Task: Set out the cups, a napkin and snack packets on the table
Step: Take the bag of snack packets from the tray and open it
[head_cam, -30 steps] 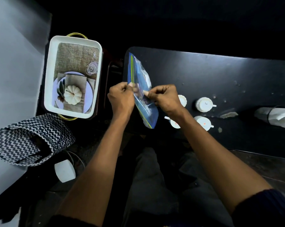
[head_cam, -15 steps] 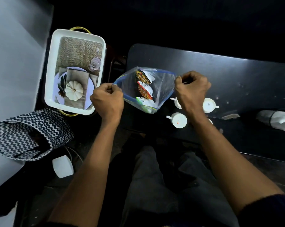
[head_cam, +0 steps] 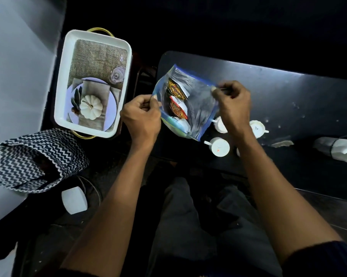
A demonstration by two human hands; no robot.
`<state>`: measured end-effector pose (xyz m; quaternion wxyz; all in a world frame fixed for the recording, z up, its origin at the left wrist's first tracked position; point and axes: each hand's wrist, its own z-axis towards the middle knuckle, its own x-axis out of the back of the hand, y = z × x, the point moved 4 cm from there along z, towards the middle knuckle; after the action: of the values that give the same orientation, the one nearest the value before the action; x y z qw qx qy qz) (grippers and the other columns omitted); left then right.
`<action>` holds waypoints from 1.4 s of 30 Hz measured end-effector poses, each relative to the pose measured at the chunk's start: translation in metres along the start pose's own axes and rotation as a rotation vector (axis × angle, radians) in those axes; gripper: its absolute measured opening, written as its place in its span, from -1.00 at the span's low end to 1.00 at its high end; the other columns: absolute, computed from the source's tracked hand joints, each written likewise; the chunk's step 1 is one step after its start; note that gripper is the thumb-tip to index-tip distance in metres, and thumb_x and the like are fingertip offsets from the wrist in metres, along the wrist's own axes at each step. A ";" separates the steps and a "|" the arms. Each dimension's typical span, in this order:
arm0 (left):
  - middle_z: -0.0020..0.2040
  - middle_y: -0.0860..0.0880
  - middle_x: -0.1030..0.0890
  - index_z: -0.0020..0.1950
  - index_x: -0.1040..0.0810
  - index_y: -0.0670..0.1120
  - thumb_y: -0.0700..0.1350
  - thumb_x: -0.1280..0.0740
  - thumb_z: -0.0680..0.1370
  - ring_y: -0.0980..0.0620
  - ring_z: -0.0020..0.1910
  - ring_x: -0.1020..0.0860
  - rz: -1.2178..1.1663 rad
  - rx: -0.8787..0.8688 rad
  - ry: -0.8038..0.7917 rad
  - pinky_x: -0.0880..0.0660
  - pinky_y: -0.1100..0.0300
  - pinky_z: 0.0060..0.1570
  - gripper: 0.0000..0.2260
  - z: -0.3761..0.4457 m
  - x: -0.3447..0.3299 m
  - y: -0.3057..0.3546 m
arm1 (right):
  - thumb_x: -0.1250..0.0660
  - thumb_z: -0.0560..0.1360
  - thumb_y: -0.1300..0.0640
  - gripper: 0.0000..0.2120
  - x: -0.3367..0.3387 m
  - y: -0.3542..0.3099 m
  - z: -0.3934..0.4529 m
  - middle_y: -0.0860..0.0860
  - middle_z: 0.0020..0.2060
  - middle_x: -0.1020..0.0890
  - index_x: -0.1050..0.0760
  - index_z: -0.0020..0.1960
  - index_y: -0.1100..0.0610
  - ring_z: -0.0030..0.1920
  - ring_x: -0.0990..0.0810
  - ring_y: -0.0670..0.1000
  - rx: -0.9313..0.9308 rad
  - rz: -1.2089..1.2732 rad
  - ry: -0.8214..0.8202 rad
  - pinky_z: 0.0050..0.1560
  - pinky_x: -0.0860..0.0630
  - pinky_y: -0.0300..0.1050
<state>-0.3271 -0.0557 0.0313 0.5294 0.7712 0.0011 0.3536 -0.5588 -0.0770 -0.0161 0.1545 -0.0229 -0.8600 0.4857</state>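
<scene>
A clear zip bag [head_cam: 200,100] with blue edges hangs over the left end of the black table [head_cam: 288,92]. Inside it lie several snack packets [head_cam: 177,100], red, yellow and white. My left hand [head_cam: 141,114] pinches the bag's left edge and my right hand [head_cam: 233,100] pinches its right edge, holding its mouth apart. Small white cups stand upside down on the table under my right wrist: one [head_cam: 219,146] near the front, one [head_cam: 257,128] to the right, one [head_cam: 220,124] partly hidden by the bag.
A white tray [head_cam: 66,80] with gold handles sits left of the table, holding a burlap mat, a plate, a white pumpkin and a glass. A zigzag-patterned bag [head_cam: 29,158] lies lower left. A white roll [head_cam: 340,148] lies at the table's right edge.
The bag was held shut and edge-on a second ago. My hands have pulled apart, the mouth of the bag has spread open and the packets inside show.
</scene>
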 end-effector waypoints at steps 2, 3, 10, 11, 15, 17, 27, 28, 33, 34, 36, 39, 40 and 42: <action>-0.35 0.18 -0.64 -0.20 -0.67 -0.06 -0.23 -0.39 0.52 0.32 -0.40 -0.61 -0.010 -0.001 -0.060 -0.46 0.46 -0.33 -0.86 0.001 0.001 0.000 | -0.28 0.56 -0.14 -0.62 -0.010 0.007 0.001 0.09 -0.17 -0.68 -0.61 0.09 0.15 -0.29 -0.62 0.04 -0.180 0.367 -0.257 -0.34 -0.57 -0.16; -0.33 0.16 -0.67 -0.19 -0.67 -0.06 -0.21 -0.40 0.52 0.28 -0.36 -0.64 -0.011 -0.008 -0.106 -0.51 0.41 -0.28 -0.88 0.002 0.002 0.000 | -0.16 0.60 -0.21 -0.53 -0.013 0.010 0.001 0.12 -0.13 -0.68 -0.61 0.11 0.16 -0.25 -0.63 0.07 -0.271 0.494 -0.318 -0.31 -0.58 -0.15; 0.02 0.02 -0.69 -0.10 -0.64 -0.13 -0.36 -0.37 0.50 0.08 0.05 -0.65 -0.264 -0.208 -0.442 -0.55 0.18 0.11 -0.85 0.001 0.020 0.029 | -0.02 0.72 0.07 -0.61 -0.048 0.033 0.002 0.12 -0.19 -0.48 -0.52 0.12 0.31 -0.22 -0.49 0.08 -0.549 0.393 -0.284 -0.17 -0.43 -0.08; 0.00 0.03 -0.69 -0.11 -0.63 -0.11 -0.35 -0.35 0.51 0.08 0.03 -0.64 -0.318 -0.163 -0.486 -0.54 0.18 0.10 -0.84 0.002 0.024 0.031 | -0.02 0.72 0.08 -0.63 -0.054 0.030 -0.003 0.09 -0.18 -0.43 -0.50 0.15 0.31 -0.16 -0.52 0.12 -0.585 0.388 -0.336 -0.17 -0.38 -0.10; 0.02 -0.39 -0.62 -0.01 -0.55 -0.10 -0.25 -0.23 0.57 -0.31 0.06 -0.58 -0.678 0.080 -0.757 -0.45 -0.23 0.19 -0.87 0.004 0.038 0.042 | -0.14 0.64 0.19 -0.82 -0.073 0.020 -0.008 -0.02 -0.18 -0.66 -0.53 0.06 0.11 -0.11 -0.72 -0.07 -0.485 0.445 -0.533 -0.17 -0.54 -0.25; -0.04 -0.36 -0.68 0.16 -0.39 -0.25 -0.21 -0.23 0.57 -0.29 -0.01 -0.67 -0.876 0.153 -0.891 -0.54 -0.15 0.16 -0.81 0.002 0.043 0.049 | -0.07 0.69 0.24 -0.72 -0.077 0.024 -0.008 -0.13 -0.34 -0.70 -0.48 -0.07 0.02 -0.34 -0.68 -0.19 -0.461 0.418 -0.439 -0.32 -0.56 -0.33; -0.20 -0.09 -0.73 0.11 -0.45 -0.25 -0.31 -0.03 0.64 0.03 -0.22 -0.70 -0.778 0.206 -0.765 -0.61 0.17 -0.05 -0.79 0.027 0.044 0.028 | -0.30 0.34 -0.01 -0.71 -0.089 0.045 -0.008 0.12 -0.19 -0.70 -0.69 -0.15 0.16 -0.16 -0.69 0.15 -0.587 0.813 -0.372 0.00 -0.65 0.01; -0.19 -0.06 -0.74 0.11 -0.45 -0.24 -0.33 -0.03 0.64 0.06 -0.21 -0.70 -0.771 0.213 -0.741 -0.61 0.21 -0.06 -0.78 0.030 0.044 0.023 | -0.31 0.31 0.02 -0.72 -0.086 0.044 -0.003 0.12 -0.17 -0.69 -0.68 -0.13 0.15 -0.12 -0.68 0.15 -0.577 0.799 -0.343 0.09 -0.63 0.05; -0.20 0.07 -0.73 0.05 -0.52 -0.18 -0.35 -0.12 0.64 0.17 -0.21 -0.67 -0.680 0.268 -0.520 -0.59 0.28 -0.08 -0.80 0.048 0.049 -0.011 | -0.21 0.36 0.12 -0.83 -0.063 0.016 0.021 0.07 -0.24 -0.62 -0.58 -0.23 0.11 -0.14 -0.61 0.11 -0.453 0.622 -0.227 0.05 -0.60 -0.03; -0.19 0.07 -0.71 0.03 -0.55 -0.14 -0.33 -0.16 0.63 0.14 -0.20 -0.65 -0.648 0.301 -0.466 -0.58 0.23 -0.03 -0.79 0.052 0.047 -0.020 | -0.19 0.38 0.12 -0.81 -0.059 0.009 0.026 0.05 -0.30 -0.61 -0.55 -0.30 0.09 -0.24 -0.60 0.06 -0.429 0.576 -0.200 -0.14 -0.57 -0.13; -0.17 0.04 -0.69 -0.01 -0.59 -0.06 -0.31 -0.20 0.61 0.07 -0.16 -0.61 -0.581 0.384 -0.374 -0.53 0.12 0.01 -0.78 0.054 0.042 -0.035 | -0.19 0.45 0.17 -0.81 -0.049 -0.004 0.042 0.05 -0.32 -0.57 -0.47 -0.33 0.09 -0.30 -0.54 0.04 -0.347 0.515 -0.092 -0.28 -0.43 -0.18; -0.21 0.07 -0.70 -0.03 -0.61 -0.02 -0.21 -0.16 0.63 0.06 -0.16 -0.61 -0.534 0.528 -0.320 -0.53 0.14 -0.15 -0.76 0.049 0.029 -0.052 | -0.30 0.54 0.30 -0.63 -0.038 -0.022 0.063 -0.08 -0.47 -0.47 -0.36 -0.40 0.06 -0.42 -0.40 -0.09 -0.147 0.412 0.025 -0.40 -0.31 -0.23; -0.14 0.02 -0.70 0.01 -0.61 -0.03 -0.17 -0.13 0.64 0.02 -0.12 -0.60 -0.529 0.575 -0.333 -0.52 0.11 -0.16 -0.74 0.046 0.024 -0.057 | -0.31 0.55 0.32 -0.59 -0.037 -0.029 0.068 -0.12 -0.51 -0.42 -0.34 -0.41 0.05 -0.45 -0.35 -0.13 -0.074 0.363 0.024 -0.43 -0.28 -0.24; 0.09 -0.13 -0.64 0.19 -0.59 -0.14 -0.14 -0.07 0.64 -0.09 0.00 -0.59 -0.553 0.662 -0.396 -0.50 0.05 -0.08 -0.68 0.040 0.011 -0.066 | -0.33 0.58 0.28 -0.57 -0.035 -0.041 0.072 -0.11 -0.50 -0.35 -0.33 -0.41 0.03 -0.44 -0.27 -0.15 0.071 0.246 -0.005 -0.40 -0.22 -0.22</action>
<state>-0.2725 -0.0552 -0.0241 0.3193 0.9218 0.2182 0.0263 -0.5417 -0.1648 -0.0249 0.0923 -0.1216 -0.8334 0.5312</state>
